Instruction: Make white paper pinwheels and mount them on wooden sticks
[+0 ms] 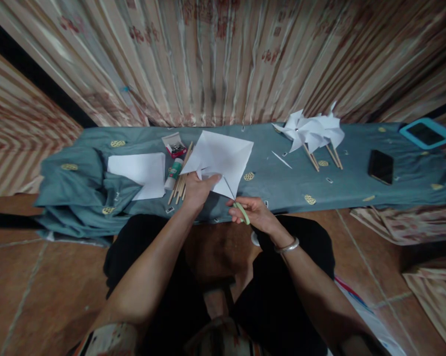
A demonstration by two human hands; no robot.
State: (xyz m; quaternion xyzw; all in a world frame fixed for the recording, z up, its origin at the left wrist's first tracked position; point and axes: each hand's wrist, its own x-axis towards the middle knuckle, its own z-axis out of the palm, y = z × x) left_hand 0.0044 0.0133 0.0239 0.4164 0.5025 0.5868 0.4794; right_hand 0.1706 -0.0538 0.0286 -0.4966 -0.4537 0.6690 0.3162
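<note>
A white square sheet of paper [223, 153] is pinched at its lower left side by my left hand [200, 190], thumb on top. A cut splits the sheet near that thumb. My right hand [253, 212] is closed round the light green handles of a pair of scissors [241, 212]. Their blades lie at the sheet's lower corner, pointing up and left into it. Just left of the paper lie several wooden sticks [177, 190], a green and white glue stick [173, 174] and a small open box of metal pins [174, 146].
A stack of white paper [143, 173] lies at left on the teal cloth [278, 188]. Toward the right are paper pinwheels [307, 131] on sticks, a thin paper strip [281, 159], a black phone [381, 167] and a blue-framed tablet [426, 133]. A pleated curtain [223, 64] hangs behind.
</note>
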